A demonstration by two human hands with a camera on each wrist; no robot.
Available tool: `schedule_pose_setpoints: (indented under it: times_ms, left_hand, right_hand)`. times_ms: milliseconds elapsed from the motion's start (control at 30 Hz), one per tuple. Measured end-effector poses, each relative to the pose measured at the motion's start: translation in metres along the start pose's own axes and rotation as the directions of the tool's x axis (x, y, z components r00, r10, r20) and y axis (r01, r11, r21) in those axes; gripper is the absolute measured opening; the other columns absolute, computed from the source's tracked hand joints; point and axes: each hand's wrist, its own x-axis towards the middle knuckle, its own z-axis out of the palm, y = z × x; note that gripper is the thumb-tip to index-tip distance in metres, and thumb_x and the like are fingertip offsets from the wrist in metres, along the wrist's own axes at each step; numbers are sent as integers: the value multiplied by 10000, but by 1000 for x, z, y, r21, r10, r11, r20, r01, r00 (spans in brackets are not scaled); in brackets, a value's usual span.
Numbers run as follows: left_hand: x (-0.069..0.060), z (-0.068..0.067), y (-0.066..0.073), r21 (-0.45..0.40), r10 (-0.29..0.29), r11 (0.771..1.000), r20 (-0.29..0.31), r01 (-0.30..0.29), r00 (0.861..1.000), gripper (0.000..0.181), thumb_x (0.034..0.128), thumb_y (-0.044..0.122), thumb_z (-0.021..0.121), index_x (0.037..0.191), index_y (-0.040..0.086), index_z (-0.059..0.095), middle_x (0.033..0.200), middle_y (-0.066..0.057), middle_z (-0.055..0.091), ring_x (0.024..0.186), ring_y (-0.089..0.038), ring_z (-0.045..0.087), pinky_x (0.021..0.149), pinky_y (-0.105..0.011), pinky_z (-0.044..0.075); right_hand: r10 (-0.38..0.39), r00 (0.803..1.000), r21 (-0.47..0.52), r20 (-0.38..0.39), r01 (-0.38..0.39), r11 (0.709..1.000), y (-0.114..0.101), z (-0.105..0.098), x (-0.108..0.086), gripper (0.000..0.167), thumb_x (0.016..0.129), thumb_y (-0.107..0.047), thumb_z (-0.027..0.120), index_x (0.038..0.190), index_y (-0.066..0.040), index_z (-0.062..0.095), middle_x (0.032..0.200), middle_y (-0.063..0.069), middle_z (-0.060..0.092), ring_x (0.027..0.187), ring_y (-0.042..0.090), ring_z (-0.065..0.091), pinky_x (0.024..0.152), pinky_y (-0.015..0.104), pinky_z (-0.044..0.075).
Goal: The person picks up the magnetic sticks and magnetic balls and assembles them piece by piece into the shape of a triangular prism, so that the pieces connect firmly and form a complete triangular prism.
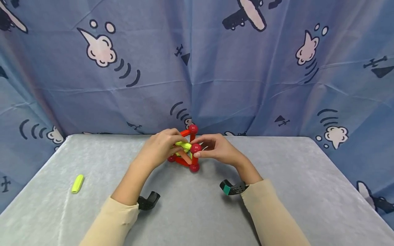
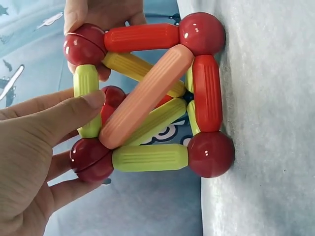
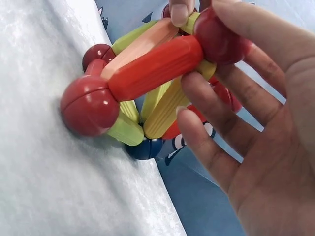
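Note:
A frame of ribbed plastic rods and balls, like a magnetic building set, stands on the table. My left hand (image 1: 160, 147) pinches the upper yellow-green rod (image 2: 86, 73) between thumb and fingers, its lower fingers near a red ball (image 2: 91, 160). My right hand (image 1: 220, 148) grips the upper right red ball (image 1: 196, 148) where that rod meets a red rod (image 3: 155, 68). A salmon rod (image 2: 147, 96) runs diagonally across the front face. Two lower red balls (image 1: 194, 167) rest on the table. Behind, a dark blue ball (image 3: 144, 149) joins yellow and green rods. In the head view, the left hand hides part of the frame.
A loose yellow-green rod (image 1: 77, 183) lies at the left of the grey cloth-covered table (image 1: 191, 212). Close behind the frame hangs a blue patterned curtain (image 1: 191, 68). Black bands (image 1: 234, 188) are on both wrists.

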Motion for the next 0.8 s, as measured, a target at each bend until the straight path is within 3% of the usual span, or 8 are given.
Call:
schedule_pose_setpoints:
  times_ms: [167, 267, 367, 467, 600, 700, 733, 800]
  left_hand:
    - [-1, -2, 1, -38, -14, 999, 3, 14, 1000, 205, 842, 143, 826, 1039, 182, 784, 1055, 5, 706, 933, -176, 654, 789, -342, 588]
    - [-3, -9, 3, -87, -40, 995, 23, 42, 999, 252, 869, 132, 794, 1116, 171, 763, 1221, -28, 674, 1072, -217, 650, 898, -394, 576]
    - [-6, -16, 7, -113, -100, 988, 48, 105, 994, 390, 859, 210, 779, 1242, 196, 711, 1398, -40, 585, 1245, -258, 592, 1014, -472, 525]
    - [-8, -18, 15, -123, -185, 972, 112, 199, 976, 615, 825, 361, 806, 1390, 228, 604, 1537, -64, 461, 1404, -306, 475, 1069, -555, 479]
    - [-7, -12, 24, -95, -263, 954, 191, 284, 946, 858, 770, 502, 842, 1494, 211, 484, 1610, -148, 351, 1515, -437, 280, 1135, -644, 383]
    - [-4, -4, 26, -74, -268, 955, 191, 286, 944, 859, 761, 515, 846, 1478, 186, 507, 1586, -155, 396, 1525, -474, 227, 1172, -651, 324]
    - [-4, -2, 25, -76, -259, 958, 186, 277, 948, 836, 767, 506, 845, 1466, 178, 525, 1573, -147, 419, 1526, -468, 229, 1187, -639, 310]
    - [-3, 1, 23, -102, -244, 959, 188, 266, 951, 775, 786, 486, 837, 1444, 189, 555, 1561, -118, 445, 1537, -450, 210, 1190, -637, 306]
  right_hand:
    - [5, 1000, -32, -9, -5, 999, -5, 2, 1, 369, 873, -152, 794, 1230, -115, 708, 1117, 102, 735, 941, 256, 673, 795, 386, 578]
    - [-9, 1000, -63, -29, 7, 998, -9, 5, 2, 341, 851, -161, 818, 1175, -118, 720, 1073, 93, 735, 907, 236, 676, 757, 367, 576]
    - [-8, 998, -89, -67, 2, 996, -15, 9, 4, 314, 818, -161, 848, 1103, -120, 722, 1032, 84, 729, 860, 218, 681, 716, 349, 574]
    - [12, 995, -117, -98, -23, 993, -20, 14, 5, 306, 800, -177, 866, 1058, -126, 711, 1011, 66, 718, 818, 202, 679, 697, 342, 575]
    - [32, 999, -87, 3, -32, 996, -29, 18, 5, 296, 885, -240, 793, 1139, -129, 693, 1085, 58, 709, 880, 183, 681, 796, 372, 594]
    - [31, 995, -9, 96, -30, 1000, -38, 14, 1, 305, 969, -238, 689, 1244, -106, 677, 1189, 90, 703, 972, 220, 694, 879, 444, 595]
    - [20, 996, 9, 82, -21, 1000, -40, 12, 0, 299, 988, -230, 660, 1255, -96, 677, 1182, 116, 709, 970, 253, 700, 872, 458, 597]
    - [-14, 999, -18, -34, 13, 1000, -43, 7, -3, 270, 1003, -226, 638, 1225, -83, 694, 1137, 143, 724, 938, 308, 705, 819, 471, 605]
